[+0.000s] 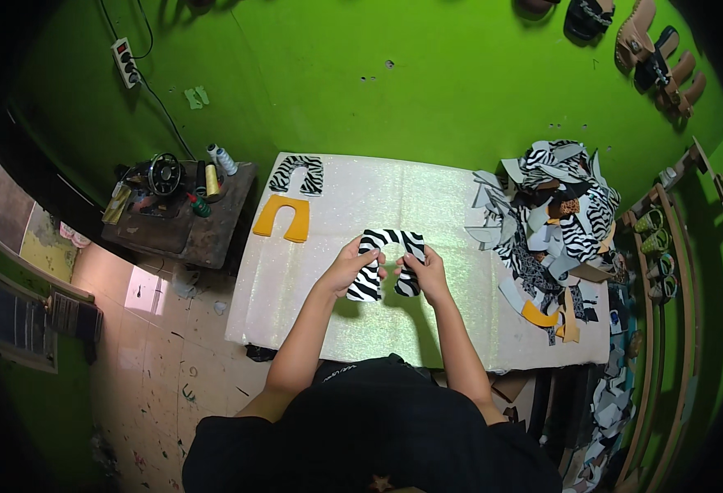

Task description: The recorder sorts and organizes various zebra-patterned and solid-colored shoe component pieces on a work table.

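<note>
Between my two hands, above the middle of the pale shimmery table cover [295,296], is a U-shaped zebra-print cut piece [367,283], its curve pointing away from me. My left hand [351,267] grips its left leg, thumb on top. On the other leg, my right hand [427,273] pinches with the thumb over the print and fingers curled beneath. Farther left on the table lie yellow U-shaped pieces [267,220], seemingly stacked. Behind them sit more zebra-print U-shaped pieces [310,177].
A heap of zebra, grey and yellow scraps [571,222] covers the table's right side. At left, a sewing machine [164,175] and thread cones [223,160] stand on a dark wooden table [180,234]. Sandals [653,62] hang on the green wall; a rack [665,246] stands at right.
</note>
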The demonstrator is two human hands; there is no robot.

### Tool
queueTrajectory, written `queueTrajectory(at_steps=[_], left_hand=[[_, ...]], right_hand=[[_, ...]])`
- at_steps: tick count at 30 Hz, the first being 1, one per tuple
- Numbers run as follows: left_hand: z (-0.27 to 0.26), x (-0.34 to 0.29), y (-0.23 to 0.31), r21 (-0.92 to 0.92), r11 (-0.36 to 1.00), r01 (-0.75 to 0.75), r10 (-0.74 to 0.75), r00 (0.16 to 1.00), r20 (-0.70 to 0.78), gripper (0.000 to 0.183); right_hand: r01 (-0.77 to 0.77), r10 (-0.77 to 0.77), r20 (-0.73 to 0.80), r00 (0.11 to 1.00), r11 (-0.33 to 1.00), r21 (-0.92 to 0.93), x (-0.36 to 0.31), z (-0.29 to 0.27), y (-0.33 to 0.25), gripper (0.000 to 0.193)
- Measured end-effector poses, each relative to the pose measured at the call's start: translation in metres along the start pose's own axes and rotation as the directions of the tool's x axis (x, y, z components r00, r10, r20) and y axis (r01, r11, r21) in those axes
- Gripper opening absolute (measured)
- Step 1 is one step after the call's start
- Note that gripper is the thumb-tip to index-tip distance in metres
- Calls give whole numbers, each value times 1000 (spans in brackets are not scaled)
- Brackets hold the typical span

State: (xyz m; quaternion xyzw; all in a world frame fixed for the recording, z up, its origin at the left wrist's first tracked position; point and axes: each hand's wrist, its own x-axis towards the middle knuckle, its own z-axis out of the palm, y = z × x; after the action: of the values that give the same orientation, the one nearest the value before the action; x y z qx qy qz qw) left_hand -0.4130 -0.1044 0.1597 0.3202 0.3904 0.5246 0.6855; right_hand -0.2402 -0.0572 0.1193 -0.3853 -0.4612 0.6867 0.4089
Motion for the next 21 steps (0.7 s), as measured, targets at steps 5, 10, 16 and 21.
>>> queueTrajectory(at_steps=[5,10,16,21], left_hand=[[-42,0,7,33,998,44,-40,992,-119,28],[-81,-2,24,-1,996,84,-81,959,-270,50],[-136,7,55,5,998,56,-54,979,-198,57],[-197,23,64,-166,984,65,-83,991,-101,46]], right_hand=[[-58,60,20,998,995,-84,17,30,8,14],[-149,166,117,979,979,-141,43,60,19,19],[-173,302,204,931,859,-482,98,80,38,18],[-60,167,191,967,883,-465,159,107,51,17]])
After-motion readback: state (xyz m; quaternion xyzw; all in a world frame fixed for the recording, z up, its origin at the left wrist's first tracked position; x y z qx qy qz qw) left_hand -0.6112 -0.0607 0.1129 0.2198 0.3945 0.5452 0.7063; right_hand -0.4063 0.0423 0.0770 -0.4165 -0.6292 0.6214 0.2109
